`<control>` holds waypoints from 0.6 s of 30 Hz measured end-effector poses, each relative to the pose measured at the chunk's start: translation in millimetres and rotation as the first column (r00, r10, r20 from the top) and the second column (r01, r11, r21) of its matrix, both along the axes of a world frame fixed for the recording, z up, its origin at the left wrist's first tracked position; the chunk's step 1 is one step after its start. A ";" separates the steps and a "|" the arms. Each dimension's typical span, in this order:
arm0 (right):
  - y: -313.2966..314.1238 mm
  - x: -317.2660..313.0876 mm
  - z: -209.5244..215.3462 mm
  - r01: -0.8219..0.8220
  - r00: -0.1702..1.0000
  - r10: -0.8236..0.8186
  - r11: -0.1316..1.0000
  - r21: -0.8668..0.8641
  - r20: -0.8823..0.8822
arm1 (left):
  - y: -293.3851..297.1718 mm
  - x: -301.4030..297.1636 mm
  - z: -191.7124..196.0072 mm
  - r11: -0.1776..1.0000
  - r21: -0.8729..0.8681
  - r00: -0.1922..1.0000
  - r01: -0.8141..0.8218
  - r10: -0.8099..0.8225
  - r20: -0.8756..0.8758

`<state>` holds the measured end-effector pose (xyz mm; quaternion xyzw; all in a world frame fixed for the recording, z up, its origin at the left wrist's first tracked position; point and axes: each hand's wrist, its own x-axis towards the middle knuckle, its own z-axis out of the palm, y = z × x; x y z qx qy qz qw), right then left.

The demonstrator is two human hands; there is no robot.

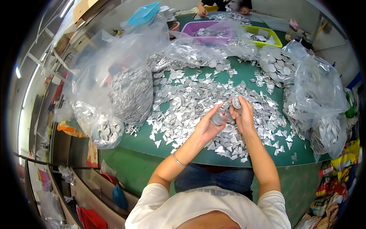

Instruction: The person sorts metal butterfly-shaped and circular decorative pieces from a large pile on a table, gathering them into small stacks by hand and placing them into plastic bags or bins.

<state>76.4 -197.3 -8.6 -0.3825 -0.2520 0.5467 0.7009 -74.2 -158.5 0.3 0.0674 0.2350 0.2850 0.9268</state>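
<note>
Above a broad heap of small silver metal pieces (187,95), many of them pointed, I hold both hands close together. My left hand (207,128), palm turned up, cups a round silver disc (217,119); motion blur hides whether there is more than one. Between the thumb and fingers of my right hand (246,116) is a round silver medallion (236,102) with a raised pattern. The fingertips of the two hands are nearly touching.
Clear plastic bags of metal parts (131,95) stand left, with more bags (314,91) at right. Behind are a purple basin (187,28) and a yellow-green basin (280,40). Across the green table (137,143), another person's hand (203,12) rests by more pieces.
</note>
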 end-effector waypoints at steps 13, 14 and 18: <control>9.1 3.9 -15.6 0.173 0.910 -0.209 0.976 -0.130 -0.358 | 6.2 30.3 55.8 0.970 0.208 0.963 0.129 -0.072 -0.259; 10.1 1.7 -17.9 0.212 0.897 -0.236 0.972 -0.104 -0.373 | 6.4 49.2 64.8 0.954 0.270 0.963 0.131 -0.057 -0.264; 7.8 1.3 -4.1 0.317 0.937 -0.329 0.942 -0.110 -0.120 | 23.6 164.4 79.4 0.969 0.204 0.985 0.137 -0.111 -0.135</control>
